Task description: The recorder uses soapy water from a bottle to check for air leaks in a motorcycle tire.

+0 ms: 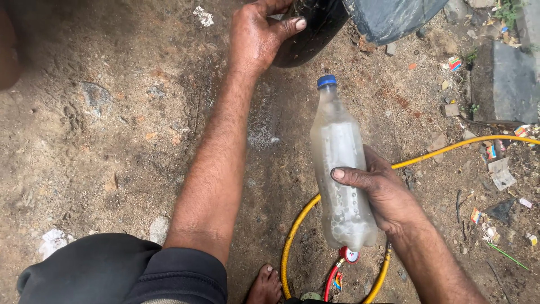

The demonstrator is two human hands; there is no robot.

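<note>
Bare dirt ground outdoors, in flat daylight.

The ground is brown packed earth, damp and darker toward the upper middle of the frame. Pebbles and white scraps lie scattered on it. At the right edge sits a grey stone slab, with litter and bits of coloured wrapper around it, and some green weeds in the upper right corner.

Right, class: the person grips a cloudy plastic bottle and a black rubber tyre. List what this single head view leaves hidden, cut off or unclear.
- Black rubber tyre: mostly cut off by the top edge.
- Left hand fingers: curled over the tyre's rim, tips hidden.
- Cloudy plastic bottle with blue cap: contents unclear through the murky wall; the right hand covers its far side.
- Small round gauge: partly behind the bottle, dial too small.
- Yellow hose: ends run off frame.
</note>
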